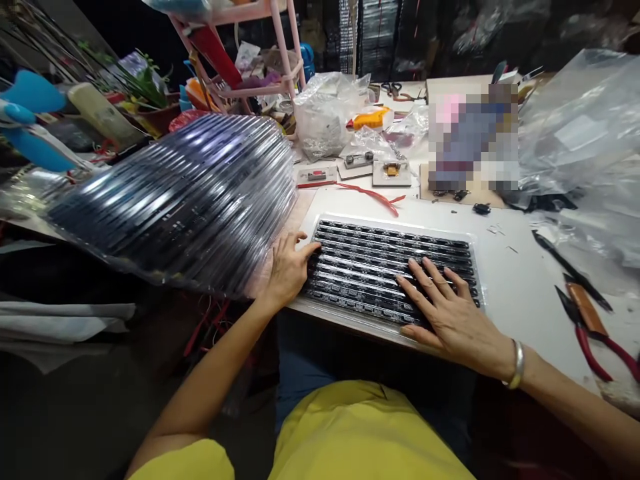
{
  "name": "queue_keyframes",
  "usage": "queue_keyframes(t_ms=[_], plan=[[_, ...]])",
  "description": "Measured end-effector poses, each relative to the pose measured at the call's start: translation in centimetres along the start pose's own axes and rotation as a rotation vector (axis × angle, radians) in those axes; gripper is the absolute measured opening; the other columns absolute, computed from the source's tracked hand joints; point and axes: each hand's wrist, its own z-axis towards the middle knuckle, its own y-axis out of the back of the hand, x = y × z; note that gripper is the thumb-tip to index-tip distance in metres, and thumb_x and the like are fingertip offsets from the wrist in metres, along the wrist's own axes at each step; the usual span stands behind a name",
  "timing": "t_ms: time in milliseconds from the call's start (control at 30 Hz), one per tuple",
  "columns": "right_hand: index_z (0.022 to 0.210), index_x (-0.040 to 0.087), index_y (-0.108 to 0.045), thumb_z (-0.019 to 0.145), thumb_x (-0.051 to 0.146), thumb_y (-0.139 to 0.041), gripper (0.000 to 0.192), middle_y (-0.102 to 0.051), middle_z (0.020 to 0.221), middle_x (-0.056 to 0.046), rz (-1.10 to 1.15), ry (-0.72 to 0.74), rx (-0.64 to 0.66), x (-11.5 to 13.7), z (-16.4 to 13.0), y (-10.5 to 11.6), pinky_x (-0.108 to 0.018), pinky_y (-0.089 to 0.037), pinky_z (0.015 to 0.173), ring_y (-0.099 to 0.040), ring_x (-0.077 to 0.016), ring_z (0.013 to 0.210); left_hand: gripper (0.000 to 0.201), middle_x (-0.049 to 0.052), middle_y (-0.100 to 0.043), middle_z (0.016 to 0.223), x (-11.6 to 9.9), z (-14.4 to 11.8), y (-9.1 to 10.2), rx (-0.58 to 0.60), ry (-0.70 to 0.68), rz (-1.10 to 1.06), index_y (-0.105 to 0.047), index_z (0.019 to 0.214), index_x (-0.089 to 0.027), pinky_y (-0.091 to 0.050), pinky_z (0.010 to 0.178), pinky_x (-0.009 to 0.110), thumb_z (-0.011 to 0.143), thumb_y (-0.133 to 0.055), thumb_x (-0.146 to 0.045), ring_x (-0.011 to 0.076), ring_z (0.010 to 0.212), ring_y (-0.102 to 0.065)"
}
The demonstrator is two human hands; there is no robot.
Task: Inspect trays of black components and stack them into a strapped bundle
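Note:
A clear plastic tray (pixel 477 267) lies on the table before me, filled with rows of small black parts (pixel 370 267) whose kind I cannot make out. My left hand (pixel 290 270) rests at the tray's left edge, its thumb stretched over the rim and apart from the bent fingers. Spread across the right part of the rows is my right hand (pixel 447 313), palm down with fingers apart. A metal bangle (pixel 519 364) circles the right wrist. To the left of my left hand stands a large stack of similar clear trays with dark contents (pixel 185 200).
Red-handled pliers (pixel 585 340) and black tweezers (pixel 570 270) lie at the right. Behind the tray are a red strip (pixel 370 193), small fixture blocks (pixel 391 175) and plastic bags (pixel 325 113). A pink rack (pixel 280 47) stands at the back left, a blue fan (pixel 30 100) at far left.

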Motion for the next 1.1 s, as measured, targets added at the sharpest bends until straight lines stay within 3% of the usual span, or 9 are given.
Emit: queue_keyframes(t_ms=[67, 200, 433, 633, 733, 833, 967, 1100], plan=[[0.144, 0.015, -0.03, 0.089, 0.057, -0.041, 0.07, -0.015, 0.152, -0.019, -0.017, 0.01, 0.006, -0.1, 0.0, 0.0, -0.056, -0.02, 0.106, -0.01, -0.0352, 0.14, 0.036, 0.011, -0.057, 0.112, -0.2, 0.7, 0.9, 0.105, -0.136, 0.123, -0.064, 0.108, -0.017, -0.038, 0.089, 0.041, 0.087, -0.037, -0.006, 0.0243, 0.106, -0.049], [0.145, 0.015, -0.028, 0.089, 0.056, -0.041, 0.07, -0.014, 0.153, -0.018, -0.022, 0.004, -0.004, 0.1, -0.3, 0.1, -0.056, -0.021, 0.106, -0.01, -0.0356, 0.14, 0.032, 0.012, -0.061, 0.098, -0.9, 3.0, 2.1, 0.372, -0.37, 0.275, -0.064, 0.095, -0.012, -0.04, 0.083, 0.036, 0.087, -0.034, -0.003, 0.0229, 0.095, -0.052], [0.144, 0.013, -0.03, 0.09, 0.055, -0.039, 0.07, -0.016, 0.152, -0.02, -0.008, 0.007, -0.018, 0.3, -0.3, 0.2, -0.057, -0.019, 0.106, -0.01, -0.0363, 0.14, 0.027, 0.015, -0.06, 0.09, -1.9, 5.1, 1.9, 0.49, -0.498, 0.4, -0.062, 0.086, -0.009, -0.04, 0.082, 0.035, 0.088, -0.036, -0.006, 0.0246, 0.091, -0.053], [0.143, 0.012, -0.033, 0.088, 0.061, -0.038, 0.074, -0.017, 0.151, -0.02, 0.027, 0.001, -0.008, 0.0, -0.2, -0.1, -0.058, -0.018, 0.106, -0.009, -0.0371, 0.14, 0.027, 0.012, -0.062, 0.095, -2.5, 3.2, 2.0, 0.435, -0.298, 0.343, -0.064, 0.09, -0.011, -0.043, 0.083, 0.033, 0.084, -0.039, -0.003, 0.0225, 0.093, -0.055], [0.143, 0.013, -0.032, 0.089, 0.059, -0.038, 0.071, -0.016, 0.151, -0.021, 0.02, -0.003, -0.002, 0.1, -0.3, -0.2, -0.058, -0.019, 0.106, -0.009, -0.0371, 0.14, 0.035, 0.016, -0.061, 0.109, -3.9, 1.3, 0.8, 0.319, -0.171, 0.356, -0.058, 0.115, -0.007, -0.044, 0.086, 0.036, 0.092, -0.033, -0.015, 0.0242, 0.101, -0.056], [0.144, 0.012, -0.032, 0.089, 0.06, -0.038, 0.073, -0.017, 0.151, -0.021, 0.017, -0.013, 0.007, 0.2, -0.2, 0.0, -0.058, -0.019, 0.106, -0.009, -0.0375, 0.14, 0.047, 0.016, -0.045, 0.139, -5.2, -0.2, -0.7, 0.227, -0.089, 0.294, -0.04, 0.137, -0.01, -0.032, 0.104, 0.041, 0.096, -0.031, -0.031, 0.0267, 0.129, -0.039], [0.142, 0.018, -0.036, 0.091, 0.06, -0.032, 0.066, -0.025, 0.15, -0.016, 0.076, -0.005, 0.057, -1.2, 0.1, 0.7, -0.053, -0.023, 0.106, -0.018, -0.032, 0.139, 0.052, 0.013, -0.03, 0.15, -5.4, -0.7, -1.4, 0.288, -0.105, 0.253, -0.036, 0.141, -0.01, -0.021, 0.111, 0.042, 0.096, -0.028, -0.036, 0.0278, 0.138, -0.026], [0.137, 0.015, -0.041, 0.096, 0.049, -0.026, 0.056, -0.039, 0.143, -0.017, 0.057, -0.241, -0.085, -3.8, -0.5, 0.9, -0.053, -0.025, 0.102, -0.033, -0.0297, 0.134, 0.059, 0.015, -0.018, 0.153, -4.6, -0.4, -0.8, 0.36, -0.128, 0.205, -0.027, 0.144, -0.011, -0.017, 0.112, 0.046, 0.095, -0.03, -0.042, 0.0284, 0.141, -0.013]])
